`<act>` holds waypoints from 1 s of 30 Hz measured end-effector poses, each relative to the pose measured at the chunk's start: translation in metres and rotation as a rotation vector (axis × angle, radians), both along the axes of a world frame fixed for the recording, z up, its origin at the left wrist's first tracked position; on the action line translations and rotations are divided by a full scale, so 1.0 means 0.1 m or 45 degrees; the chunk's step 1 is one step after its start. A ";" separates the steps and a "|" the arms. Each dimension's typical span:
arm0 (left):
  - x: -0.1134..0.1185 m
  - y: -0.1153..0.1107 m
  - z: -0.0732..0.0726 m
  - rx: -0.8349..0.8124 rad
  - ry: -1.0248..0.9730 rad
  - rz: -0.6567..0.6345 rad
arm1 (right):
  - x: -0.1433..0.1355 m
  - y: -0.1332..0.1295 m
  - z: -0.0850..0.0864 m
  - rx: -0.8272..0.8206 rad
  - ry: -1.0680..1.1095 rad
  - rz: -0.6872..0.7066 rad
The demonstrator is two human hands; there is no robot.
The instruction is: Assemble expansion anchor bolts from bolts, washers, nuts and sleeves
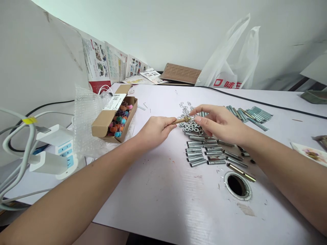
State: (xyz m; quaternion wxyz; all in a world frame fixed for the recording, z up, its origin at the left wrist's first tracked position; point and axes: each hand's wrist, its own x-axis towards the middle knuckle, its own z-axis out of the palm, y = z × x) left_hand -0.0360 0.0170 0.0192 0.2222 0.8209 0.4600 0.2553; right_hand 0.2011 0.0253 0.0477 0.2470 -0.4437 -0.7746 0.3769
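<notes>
My left hand (158, 131) is closed around one end of a brass-coloured bolt (182, 120), which points to the right above the white table. A nut or collar sits near the bolt's right end. My right hand (213, 122) is beside that end, thumb and index finger apart, with no object visible between them. Beneath and behind it lie metal washers and nuts (190, 127) in a loose pile. Rows of short silver tubes (194, 149) lie in front of the pile, and a longer brass-coloured tube (241, 172) rests to their right.
A cardboard box (104, 124) of colourful caps stands at the left, by bubble wrap (85, 119) and a power strip (66, 163) with cables. A round hole (237, 185) opens in the table. At the back are a plastic bag (230, 64) and a black cable (255, 102).
</notes>
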 end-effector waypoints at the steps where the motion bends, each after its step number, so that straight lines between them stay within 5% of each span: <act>1: 0.00 0.00 0.00 0.004 -0.007 -0.004 | 0.00 0.00 -0.01 0.003 0.021 0.014; 7: -0.01 0.00 0.00 0.059 0.018 -0.001 | 0.01 0.01 -0.03 -0.070 -0.189 0.161; 16: 0.09 -0.10 -0.14 0.453 0.053 -0.111 | -0.23 -0.21 0.14 0.377 -0.451 0.003; 26: 0.17 -0.28 -0.14 1.022 0.025 -0.286 | -0.07 -0.49 0.22 -0.569 -0.166 -0.083; 30: 0.18 -0.33 -0.16 1.051 -0.030 -0.377 | 0.08 -0.70 0.14 -0.490 -0.143 -0.135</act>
